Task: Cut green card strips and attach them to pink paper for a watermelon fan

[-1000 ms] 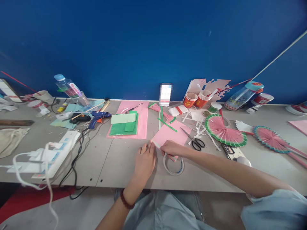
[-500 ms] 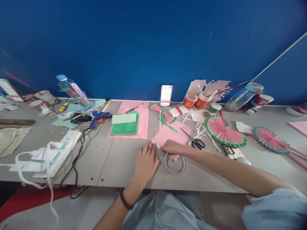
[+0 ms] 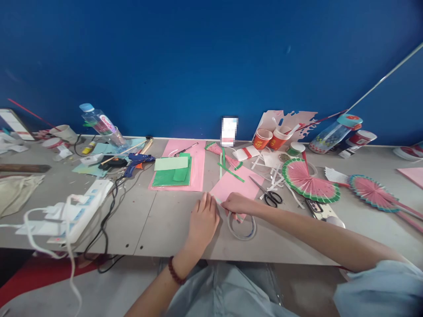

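A pink paper sheet (image 3: 236,181) lies on the table in front of me, with small green and white parts near its lower edge. At its left corner my left hand (image 3: 204,216) lies palm down, fingers stretched out flat. Close beside it, my right hand (image 3: 238,204) is closed over the sheet's lower edge. The right fingers pinch at a thin roll of tape (image 3: 254,229), a pale ring lying under and in front of that hand. My fingers hide the exact grip. Black-handled scissors (image 3: 271,197) rest on the sheet's right side.
Watermelon paper fans (image 3: 312,180) lie to the right near white paper scraps (image 3: 276,174) and red paper cups (image 3: 262,138). Green paper (image 3: 165,177) is stacked at left, near a blue glue gun (image 3: 137,162) and a power strip (image 3: 89,207) with cables.
My left hand has shifted slightly right and up, its fingers drawing closer together. My right hand stays in place, while the tape ring has moved very slightly right.
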### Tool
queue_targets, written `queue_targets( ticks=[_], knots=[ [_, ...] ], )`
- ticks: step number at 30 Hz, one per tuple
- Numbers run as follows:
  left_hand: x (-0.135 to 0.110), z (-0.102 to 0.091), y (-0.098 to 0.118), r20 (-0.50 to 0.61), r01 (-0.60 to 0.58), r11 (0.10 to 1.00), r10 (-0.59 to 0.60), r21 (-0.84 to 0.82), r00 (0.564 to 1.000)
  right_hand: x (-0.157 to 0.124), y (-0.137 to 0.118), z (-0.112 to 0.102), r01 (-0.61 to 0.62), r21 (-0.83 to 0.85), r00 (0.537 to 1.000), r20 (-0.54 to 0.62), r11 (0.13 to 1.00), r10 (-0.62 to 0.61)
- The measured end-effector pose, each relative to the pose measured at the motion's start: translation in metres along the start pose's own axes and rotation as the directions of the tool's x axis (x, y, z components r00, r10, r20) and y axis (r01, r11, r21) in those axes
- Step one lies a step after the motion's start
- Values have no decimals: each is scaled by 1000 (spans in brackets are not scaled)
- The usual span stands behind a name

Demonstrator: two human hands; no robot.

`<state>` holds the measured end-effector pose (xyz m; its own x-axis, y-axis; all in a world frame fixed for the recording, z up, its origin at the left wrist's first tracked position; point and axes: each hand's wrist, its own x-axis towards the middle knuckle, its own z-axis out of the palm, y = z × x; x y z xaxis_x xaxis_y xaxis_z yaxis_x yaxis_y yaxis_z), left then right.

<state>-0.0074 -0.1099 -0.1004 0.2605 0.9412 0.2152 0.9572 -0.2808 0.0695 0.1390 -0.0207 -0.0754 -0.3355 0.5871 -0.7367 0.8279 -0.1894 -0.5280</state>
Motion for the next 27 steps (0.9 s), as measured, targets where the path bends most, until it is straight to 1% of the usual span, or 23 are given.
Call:
queue_targets(
  ticks=[2, 5, 7, 8, 9, 12, 14, 19, 27],
  knots=[
    [4, 1, -5, -44, 4, 998, -6, -63, 999, 1, 0, 0, 10, -12, 1000, -16, 1000, -11],
    [8, 1, -13, -110, 52, 986, -70, -157, 991, 1, 1, 0, 9, -22, 1000, -18, 1000, -10],
    [7, 0, -16, -140, 85, 980, -111, -182, 984, 1, 2, 0, 10, -19, 1000, -5, 1000, -10],
    [6, 0, -16, -143, 74, 980, -102, -186, 984, 1, 2, 1, 12, -15, 1000, -1, 1000, -12],
    [4, 0, -15, -136, 42, 982, -68, -186, 988, 2, 3, 1, 15, -11, 1000, 2, 1000, -15],
    [-2, 3, -7, -81, -96, 981, 83, -166, 993, 3, 4, 1, 13, -2, 1000, 6, 1000, -13],
    [-5, 6, -2, -55, -130, 982, 123, -136, 991, 3, 6, 1, 13, -5, 1000, 14, 1000, -13],
    [-7, 9, 0, -38, -115, 989, 112, -88, 993, 4, 8, -2, 45, -6, 998, 48, 999, -45],
    [-8, 5, -1, 6, -89, 994, 90, -68, 996, 2, 12, -2, 69, 45, 995, 68, 997, -72]
  ],
)
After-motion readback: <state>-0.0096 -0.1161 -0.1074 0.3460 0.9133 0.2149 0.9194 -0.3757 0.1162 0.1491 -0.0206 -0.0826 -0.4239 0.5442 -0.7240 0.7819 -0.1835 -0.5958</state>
